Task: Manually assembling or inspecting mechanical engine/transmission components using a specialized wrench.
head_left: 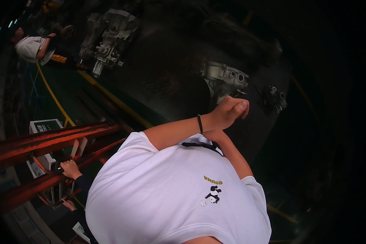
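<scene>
My left hand [229,110] is in front of my body, fingers curled in and thumb laid against them. Nothing shows in its grasp. A thin black band [200,124] circles the left wrist. My right forearm [234,155] comes up from the right and crosses under the left wrist. The right hand is hidden there, so its fingers do not show. Beyond my hands, a grey cast-metal housing [225,75] with round openings stands on a dark surface. My left hand overlaps its lower edge in the view; whether they touch I cannot tell.
Right of it sits a smaller metal part [275,96]. A larger metal assembly [112,38] stands far left. Red rails [49,144] run along the left, where another person's hand [71,169] grips. A second person [34,49] is farther off. Yellow lines mark the green floor.
</scene>
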Action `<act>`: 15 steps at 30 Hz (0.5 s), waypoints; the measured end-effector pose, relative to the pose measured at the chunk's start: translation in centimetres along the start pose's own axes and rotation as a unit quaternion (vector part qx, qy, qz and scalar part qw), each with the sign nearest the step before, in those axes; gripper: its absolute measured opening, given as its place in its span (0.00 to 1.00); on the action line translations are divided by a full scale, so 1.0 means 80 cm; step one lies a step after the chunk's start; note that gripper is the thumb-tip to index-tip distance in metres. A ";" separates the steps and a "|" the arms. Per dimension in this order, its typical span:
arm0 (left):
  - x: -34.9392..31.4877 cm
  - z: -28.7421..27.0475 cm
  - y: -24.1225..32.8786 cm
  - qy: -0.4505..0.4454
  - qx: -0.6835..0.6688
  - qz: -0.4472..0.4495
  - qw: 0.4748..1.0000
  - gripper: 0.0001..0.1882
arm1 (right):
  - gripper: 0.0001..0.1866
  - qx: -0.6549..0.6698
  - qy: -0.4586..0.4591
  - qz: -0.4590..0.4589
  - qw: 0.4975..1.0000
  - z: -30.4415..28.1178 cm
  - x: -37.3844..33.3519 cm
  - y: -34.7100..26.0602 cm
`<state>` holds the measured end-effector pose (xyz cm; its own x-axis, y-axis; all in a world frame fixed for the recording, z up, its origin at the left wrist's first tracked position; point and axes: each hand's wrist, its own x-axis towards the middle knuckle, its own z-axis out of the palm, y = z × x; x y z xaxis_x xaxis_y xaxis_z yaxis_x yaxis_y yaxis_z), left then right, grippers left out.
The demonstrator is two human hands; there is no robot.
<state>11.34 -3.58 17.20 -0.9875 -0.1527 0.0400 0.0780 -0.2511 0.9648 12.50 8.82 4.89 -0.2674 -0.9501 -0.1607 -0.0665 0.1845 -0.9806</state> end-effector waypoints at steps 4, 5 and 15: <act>-0.025 0.011 -0.005 -0.119 0.033 0.093 0.988 0.27 | 0.13 -0.112 -0.030 0.178 0.977 -0.016 0.059 -0.042; -0.036 0.015 -0.013 -0.106 0.026 0.114 0.987 0.26 | 0.19 -0.068 0.126 0.124 0.982 -0.008 0.066 -0.039; -0.053 -0.026 0.006 -0.013 -0.056 0.087 0.995 0.26 | 0.23 0.116 0.384 0.117 0.909 -0.070 0.037 -0.041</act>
<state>15.82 -5.01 16.94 -0.9606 -0.1797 0.2121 0.2618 -0.3283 0.9076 6.53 6.84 8.30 -0.8456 -0.4204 -0.3290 0.2591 0.2156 -0.9415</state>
